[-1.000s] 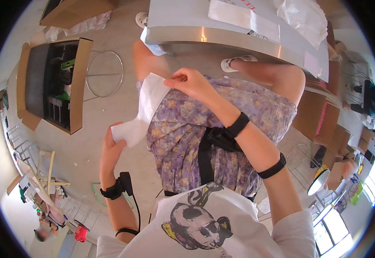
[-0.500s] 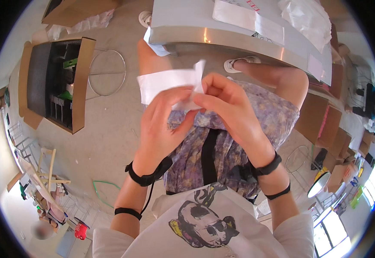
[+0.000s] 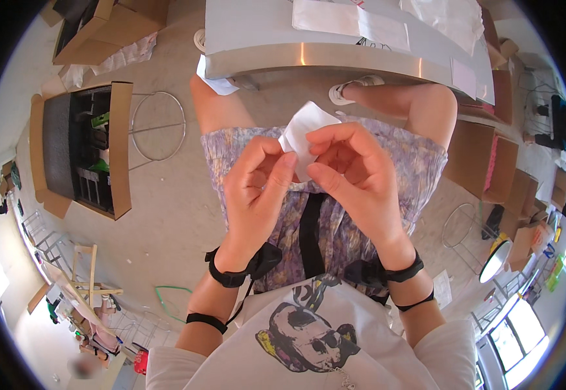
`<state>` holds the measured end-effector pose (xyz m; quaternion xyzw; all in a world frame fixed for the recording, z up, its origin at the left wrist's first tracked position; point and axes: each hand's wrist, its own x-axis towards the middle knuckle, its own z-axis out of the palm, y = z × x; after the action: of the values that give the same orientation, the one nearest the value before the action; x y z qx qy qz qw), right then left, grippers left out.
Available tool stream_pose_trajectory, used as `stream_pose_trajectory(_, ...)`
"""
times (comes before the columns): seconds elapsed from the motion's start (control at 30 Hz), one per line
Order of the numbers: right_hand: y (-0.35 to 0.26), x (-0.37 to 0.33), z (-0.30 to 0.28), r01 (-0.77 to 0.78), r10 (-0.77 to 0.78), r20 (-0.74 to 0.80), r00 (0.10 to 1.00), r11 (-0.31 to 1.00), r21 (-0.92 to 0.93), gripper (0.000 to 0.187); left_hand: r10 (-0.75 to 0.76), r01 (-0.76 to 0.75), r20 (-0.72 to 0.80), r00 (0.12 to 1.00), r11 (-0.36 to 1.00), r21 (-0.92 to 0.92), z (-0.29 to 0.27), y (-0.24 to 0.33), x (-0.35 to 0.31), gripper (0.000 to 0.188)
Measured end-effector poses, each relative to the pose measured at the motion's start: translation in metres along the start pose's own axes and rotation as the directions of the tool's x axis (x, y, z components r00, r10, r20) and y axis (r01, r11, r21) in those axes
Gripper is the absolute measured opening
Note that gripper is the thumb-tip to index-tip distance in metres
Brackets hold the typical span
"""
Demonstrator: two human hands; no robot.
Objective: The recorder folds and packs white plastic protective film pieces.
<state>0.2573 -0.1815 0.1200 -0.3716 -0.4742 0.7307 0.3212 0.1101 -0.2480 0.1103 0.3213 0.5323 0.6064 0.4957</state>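
Observation:
A small folded piece of white paper [image 3: 308,127] stands up between my two hands, above my lap. My left hand [image 3: 252,188] is closed on its lower left edge, thumb against the curled fingers. My right hand [image 3: 364,179] pinches the right side with its fingertips and thumb. The lower part of the paper is partly hidden behind the fingers. Beyond my knees, the grey table [image 3: 250,58] with a metal edge carries white paper sheets [image 3: 348,25].
An open cardboard box [image 3: 122,149] with dark dividers stands on the floor to the left, beside a wire ring stand [image 3: 183,127]. More cardboard boxes [image 3: 468,156] stand at the right. Crumpled white plastic [image 3: 449,19] lies on the table's far right.
The paper has gone from a wide strip stretching left to a narrower, upright folded piece. My left hand has shifted its hold, and the whole view has turned slightly.

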Motion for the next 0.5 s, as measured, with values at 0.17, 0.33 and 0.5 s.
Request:
stream_pose_trajectory(0.17,0.005,0.003,0.003,0.159,-0.160,0.012,0.987,0.962,-0.221,0.027,0.040,-0.039,-0.020,0.999,0.998,0.051,0.001,0.003,0.000,0.011)
stream_pose_trajectory(0.33,-0.003,0.001,0.008,0.064,-0.069,-0.044,0.997,0.993,-0.099,0.020,0.109,-0.124,0.073,0.991,0.959,0.255,-0.002,0.002,0.004,0.011)
stream_pose_trajectory(0.5,0.000,0.015,0.005,0.043,-0.036,-0.153,0.988,0.998,0.048,0.010,0.043,-0.039,-0.052,0.998,0.996,0.084,-0.001,0.002,0.011,0.016)
